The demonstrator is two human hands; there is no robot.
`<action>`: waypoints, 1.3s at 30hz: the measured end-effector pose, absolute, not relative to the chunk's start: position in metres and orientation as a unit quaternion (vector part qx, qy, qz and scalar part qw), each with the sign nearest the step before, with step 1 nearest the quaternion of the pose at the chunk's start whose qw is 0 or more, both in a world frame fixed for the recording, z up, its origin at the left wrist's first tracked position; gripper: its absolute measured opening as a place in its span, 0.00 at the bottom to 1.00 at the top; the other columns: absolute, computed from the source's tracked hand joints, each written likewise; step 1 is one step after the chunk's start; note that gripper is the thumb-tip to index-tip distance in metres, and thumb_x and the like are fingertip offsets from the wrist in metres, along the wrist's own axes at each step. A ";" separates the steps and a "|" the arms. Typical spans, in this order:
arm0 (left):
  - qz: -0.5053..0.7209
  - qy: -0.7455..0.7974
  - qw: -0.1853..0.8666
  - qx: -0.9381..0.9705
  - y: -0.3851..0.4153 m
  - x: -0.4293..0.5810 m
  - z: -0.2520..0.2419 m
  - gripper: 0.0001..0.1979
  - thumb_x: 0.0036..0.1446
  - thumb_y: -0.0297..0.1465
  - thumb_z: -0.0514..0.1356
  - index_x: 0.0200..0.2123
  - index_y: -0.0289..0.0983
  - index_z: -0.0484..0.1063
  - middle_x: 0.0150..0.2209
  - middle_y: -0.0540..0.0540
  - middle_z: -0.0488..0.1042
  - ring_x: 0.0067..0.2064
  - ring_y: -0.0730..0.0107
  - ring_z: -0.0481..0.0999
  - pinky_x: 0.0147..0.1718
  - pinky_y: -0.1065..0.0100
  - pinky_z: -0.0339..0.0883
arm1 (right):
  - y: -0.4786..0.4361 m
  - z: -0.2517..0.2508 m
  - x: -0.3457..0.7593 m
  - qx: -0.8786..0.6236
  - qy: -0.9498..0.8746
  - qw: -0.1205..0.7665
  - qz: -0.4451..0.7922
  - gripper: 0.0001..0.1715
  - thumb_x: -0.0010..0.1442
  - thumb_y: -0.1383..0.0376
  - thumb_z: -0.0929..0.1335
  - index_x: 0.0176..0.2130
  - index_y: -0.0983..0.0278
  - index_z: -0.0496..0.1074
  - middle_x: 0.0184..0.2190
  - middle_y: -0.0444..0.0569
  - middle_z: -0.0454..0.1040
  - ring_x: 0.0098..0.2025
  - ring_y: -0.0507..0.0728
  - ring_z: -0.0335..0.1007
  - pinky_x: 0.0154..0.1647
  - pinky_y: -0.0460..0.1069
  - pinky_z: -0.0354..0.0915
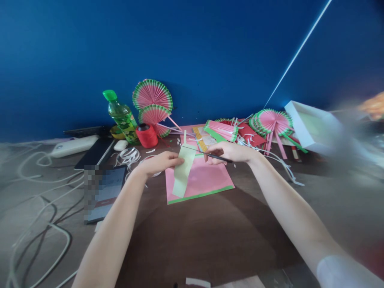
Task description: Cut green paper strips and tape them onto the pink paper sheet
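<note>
My left hand [168,161] pinches the left edge of a pale green paper strip [184,172], which hangs tilted over a pink sheet with a green border [210,176]. In my right hand [223,153] is a dark, thin tool like scissors [220,158]; its tip reaches the upper end of the strip, where a narrow sliver [185,137] stands up. Behind the hands lies a folded pink and green paper [222,131].
Pleated round fans [153,96] lean on the blue wall, beside a green-capped bottle [121,116] and a red thread spool [147,136]. More fans [271,122] and a white box [312,126] stand at the right. Cables [39,192] and a tablet [108,194] lie left.
</note>
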State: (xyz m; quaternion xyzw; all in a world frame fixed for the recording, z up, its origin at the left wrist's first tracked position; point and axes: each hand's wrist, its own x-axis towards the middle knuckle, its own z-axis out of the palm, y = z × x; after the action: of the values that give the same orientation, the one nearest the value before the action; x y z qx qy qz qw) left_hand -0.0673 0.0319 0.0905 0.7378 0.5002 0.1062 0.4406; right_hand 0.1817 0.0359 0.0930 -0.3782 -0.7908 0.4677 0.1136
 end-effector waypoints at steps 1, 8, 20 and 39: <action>0.106 0.497 0.442 0.739 0.032 -0.067 0.090 0.15 0.45 0.42 0.57 0.20 0.36 0.65 0.23 0.51 0.62 0.28 0.71 0.62 0.31 0.70 0.58 | 0.036 0.093 0.182 -0.377 -0.789 0.114 0.472 0.15 0.51 0.57 0.68 0.35 0.66 0.70 0.28 0.44 0.69 0.23 0.45 0.56 0.25 0.44 0.54; 0.117 0.488 0.468 0.727 0.032 -0.068 0.090 0.13 0.44 0.41 0.57 0.21 0.36 0.67 0.24 0.51 0.64 0.29 0.72 0.63 0.30 0.70 0.58 | 0.037 0.091 0.183 -0.382 -0.773 0.104 0.495 0.16 0.48 0.56 0.70 0.33 0.66 0.71 0.21 0.40 0.65 0.17 0.44 0.54 0.18 0.42 0.53; 0.125 0.494 0.490 0.707 0.037 -0.073 0.082 0.10 0.43 0.38 0.57 0.23 0.36 0.67 0.25 0.51 0.65 0.29 0.72 0.64 0.31 0.70 0.59 | 0.036 0.089 0.185 -0.419 -0.745 0.136 0.501 0.16 0.45 0.56 0.71 0.31 0.65 0.71 0.16 0.38 0.62 0.14 0.44 0.55 0.14 0.42 0.54; 0.306 0.699 0.011 0.647 0.056 -0.102 0.057 0.21 0.51 0.30 0.52 0.50 0.35 0.60 0.45 0.37 0.70 0.48 0.54 0.68 0.45 0.60 0.60 | 0.047 0.078 0.203 -0.507 -0.763 0.079 0.394 0.17 0.47 0.54 0.69 0.35 0.62 0.69 0.31 0.48 0.73 0.29 0.52 0.66 0.25 0.45 0.60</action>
State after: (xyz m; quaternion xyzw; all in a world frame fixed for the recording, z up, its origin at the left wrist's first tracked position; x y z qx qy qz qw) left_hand -0.1020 0.0557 0.0566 0.6468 0.6987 0.3055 0.0112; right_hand 0.2026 0.0473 0.0785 -0.5069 -0.7628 0.3937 0.0787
